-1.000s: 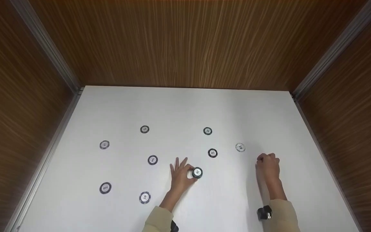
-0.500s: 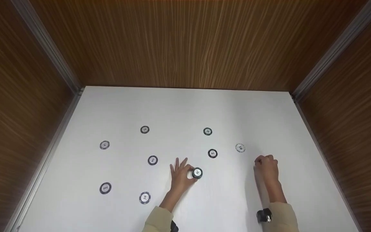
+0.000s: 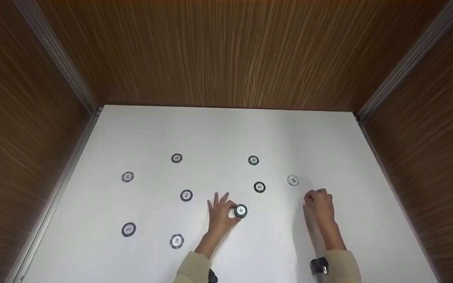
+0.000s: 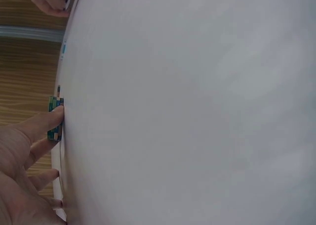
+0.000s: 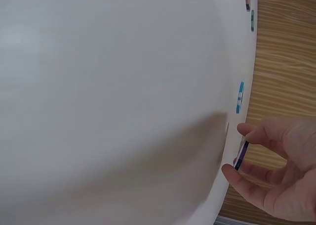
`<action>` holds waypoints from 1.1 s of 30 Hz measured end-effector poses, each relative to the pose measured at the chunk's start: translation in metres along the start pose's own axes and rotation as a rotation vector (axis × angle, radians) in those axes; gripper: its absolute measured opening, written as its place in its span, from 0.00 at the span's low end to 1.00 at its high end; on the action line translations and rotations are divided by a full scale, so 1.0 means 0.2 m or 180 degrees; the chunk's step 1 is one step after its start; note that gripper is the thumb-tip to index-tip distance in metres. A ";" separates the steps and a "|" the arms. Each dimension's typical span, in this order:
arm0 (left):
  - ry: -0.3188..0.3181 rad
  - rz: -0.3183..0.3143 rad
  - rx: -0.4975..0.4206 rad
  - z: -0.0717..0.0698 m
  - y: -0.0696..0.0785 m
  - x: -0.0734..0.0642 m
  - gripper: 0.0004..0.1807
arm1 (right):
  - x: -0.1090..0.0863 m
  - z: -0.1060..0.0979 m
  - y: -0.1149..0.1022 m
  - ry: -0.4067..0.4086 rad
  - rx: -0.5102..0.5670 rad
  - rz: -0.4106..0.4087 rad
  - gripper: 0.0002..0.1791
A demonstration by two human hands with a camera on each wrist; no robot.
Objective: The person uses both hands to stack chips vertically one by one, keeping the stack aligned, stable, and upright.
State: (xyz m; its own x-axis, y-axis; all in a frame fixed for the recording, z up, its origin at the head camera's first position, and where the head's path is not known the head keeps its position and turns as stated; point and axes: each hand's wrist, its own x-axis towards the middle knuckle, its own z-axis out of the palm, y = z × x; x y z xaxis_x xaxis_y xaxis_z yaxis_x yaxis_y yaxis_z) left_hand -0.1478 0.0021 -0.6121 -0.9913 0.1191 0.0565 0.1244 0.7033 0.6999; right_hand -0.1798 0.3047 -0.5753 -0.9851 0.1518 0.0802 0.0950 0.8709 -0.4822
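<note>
My left hand (image 3: 221, 218) pinches a short stack of poker chips (image 3: 241, 210) between thumb and index finger, its other fingers spread on the white table. Seen edge-on in the left wrist view, the stacked chips are mostly green, with the thumb lying across their side. Over the right part of the table, my right hand (image 3: 321, 204) holds a single purple-edged poker chip (image 5: 242, 155) by the fingertips. That chip is hidden by the fingers in the head view. A white poker chip (image 3: 293, 180) lies just beyond this hand, and a black one (image 3: 259, 187) lies beyond the stack.
More loose chips lie flat on the white table (image 3: 226, 133): a dark green chip (image 3: 253, 160) farther back, and several at left, among them a blackish chip (image 3: 128, 229) and a greyish-purple chip (image 3: 177, 241). Wood-grain panels (image 3: 226, 55) enclose the back and both sides.
My right hand has shifted to the left, toward the stack, with its fingers kept curled. The left hand and the stack stay in place, as do the loose chips.
</note>
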 end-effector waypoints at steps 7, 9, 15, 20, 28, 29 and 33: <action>0.0008 0.0005 0.0019 0.00 0.00 0.00 0.18 | -0.01 0.04 -0.04 0.0145 -0.0046 -0.0184 0.04; 0.0019 0.0015 0.0026 0.00 0.00 0.00 0.18 | -0.02 0.05 -0.05 0.0144 -0.0044 -0.0221 0.03; 0.0045 0.0034 0.0064 0.00 0.00 0.00 0.19 | -0.04 0.06 -0.10 0.0082 -0.0035 -0.0292 0.03; 0.0059 0.0057 0.0070 0.00 0.00 0.00 0.19 | -0.04 0.08 -0.12 0.0018 -0.0062 -0.0281 0.03; 0.0038 0.0057 0.0061 0.00 0.00 0.00 0.19 | -0.05 0.10 -0.16 -0.0033 -0.0013 -0.0341 0.03; 0.0038 0.0054 0.0063 0.00 0.00 0.00 0.19 | -0.05 0.10 -0.16 -0.0053 0.0002 -0.0336 0.03; 0.0068 0.0073 0.0061 0.00 0.00 0.00 0.19 | -0.06 0.11 -0.18 -0.0143 -0.0027 -0.0345 0.03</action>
State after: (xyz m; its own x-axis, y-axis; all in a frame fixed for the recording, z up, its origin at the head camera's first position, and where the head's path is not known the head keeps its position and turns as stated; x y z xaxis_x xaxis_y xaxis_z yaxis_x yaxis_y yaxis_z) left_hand -0.1474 0.0025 -0.6121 -0.9888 0.1205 0.0877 0.1477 0.7139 0.6845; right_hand -0.1749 0.2622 -0.5774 -0.9951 0.0356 0.0922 -0.0115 0.8849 -0.4655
